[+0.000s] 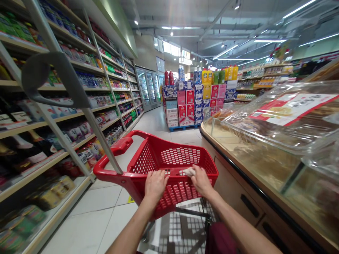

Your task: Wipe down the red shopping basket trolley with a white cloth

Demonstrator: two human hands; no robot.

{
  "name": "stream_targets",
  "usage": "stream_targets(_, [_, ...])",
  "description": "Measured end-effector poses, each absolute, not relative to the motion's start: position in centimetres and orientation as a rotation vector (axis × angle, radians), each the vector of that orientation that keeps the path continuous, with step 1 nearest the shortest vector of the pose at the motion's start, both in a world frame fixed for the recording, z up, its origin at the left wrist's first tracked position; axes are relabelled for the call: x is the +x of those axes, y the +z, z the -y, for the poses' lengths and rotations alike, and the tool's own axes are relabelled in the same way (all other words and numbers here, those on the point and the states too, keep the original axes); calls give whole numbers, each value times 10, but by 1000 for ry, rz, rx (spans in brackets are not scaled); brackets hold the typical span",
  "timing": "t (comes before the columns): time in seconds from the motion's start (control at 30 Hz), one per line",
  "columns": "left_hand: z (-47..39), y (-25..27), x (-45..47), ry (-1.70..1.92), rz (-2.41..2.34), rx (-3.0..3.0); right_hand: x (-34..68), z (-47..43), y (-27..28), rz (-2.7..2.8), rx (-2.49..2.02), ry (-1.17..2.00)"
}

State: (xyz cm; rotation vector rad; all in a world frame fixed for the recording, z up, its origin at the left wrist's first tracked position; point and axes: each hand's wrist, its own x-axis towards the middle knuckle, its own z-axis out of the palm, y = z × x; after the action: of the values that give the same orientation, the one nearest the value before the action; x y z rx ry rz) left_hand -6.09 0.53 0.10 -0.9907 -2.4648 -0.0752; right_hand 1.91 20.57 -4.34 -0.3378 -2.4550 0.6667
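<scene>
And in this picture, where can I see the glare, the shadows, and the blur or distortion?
Head view: the high windows at the back burn out to white; the clear plastic packs at right carry streaks of glare; a grid-like shadow falls beneath the red cart. Same head view: the left shelves slant, probably wide-angle stretching; the cans at lower left look smeared.

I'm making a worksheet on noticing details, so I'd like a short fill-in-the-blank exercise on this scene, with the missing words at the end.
1. The cart that the left hand touches is coloured ____.
2. The small item in the right hand is coloured ____.
3. The pallet under the stacked boxes is coloured ____.
4. In this view, the counter stands to the ____ of the cart.

Missing words: red; white; blue; right.
</scene>
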Motion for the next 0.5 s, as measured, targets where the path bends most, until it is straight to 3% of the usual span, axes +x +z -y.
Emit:
stream_targets(0.13, [14,6,-67,13,2467,-928,33,-253,-64,2281,-600,569])
stream_targets(0.37, [-1,9,-67,39,2537,-875,6,-198,-72,2344,-166,530])
stream_targets(0.5, [-2,9,-64,17,2522,-881,24,-244,-65,2356,-376,556])
